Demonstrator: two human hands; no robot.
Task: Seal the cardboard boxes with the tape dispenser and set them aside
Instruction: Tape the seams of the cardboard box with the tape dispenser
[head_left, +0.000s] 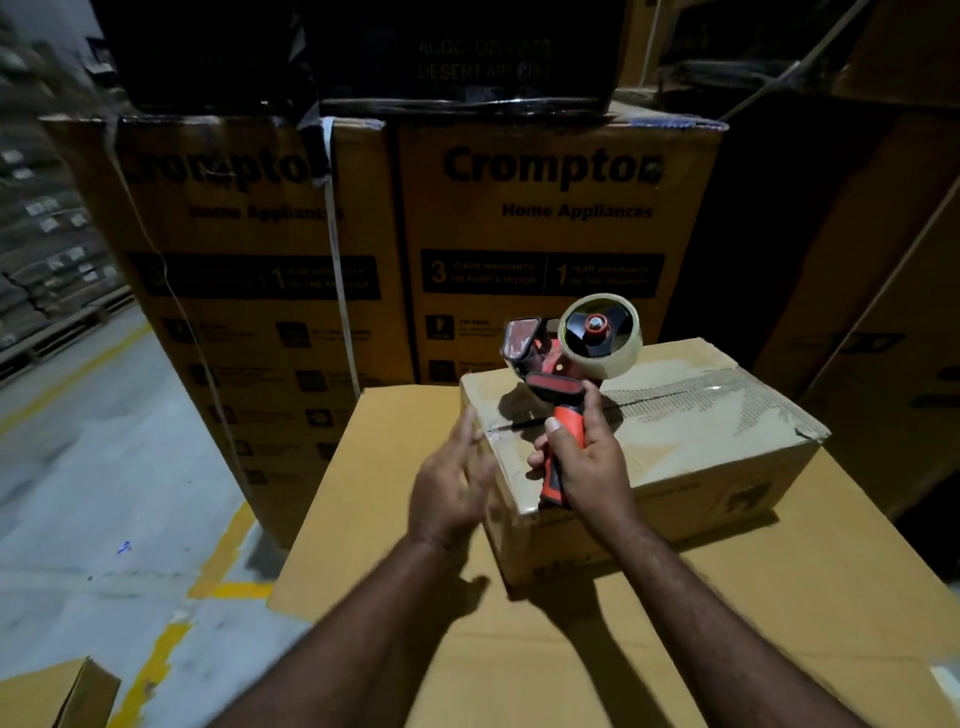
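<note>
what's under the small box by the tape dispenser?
A larger cardboard box; the small box rests on its top, toward the far edge. The patch directly beneath is covered and cannot be seen.

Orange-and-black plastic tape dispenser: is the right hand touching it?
Touching. The head view shows the right hand gripping the handle of the orange-and-black plastic tape dispenser.

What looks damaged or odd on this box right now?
On the small cardboard box, the top liner is torn away along the centre seam toward the right corner, baring the corrugation. The right hand grips the tape dispenser.
</note>
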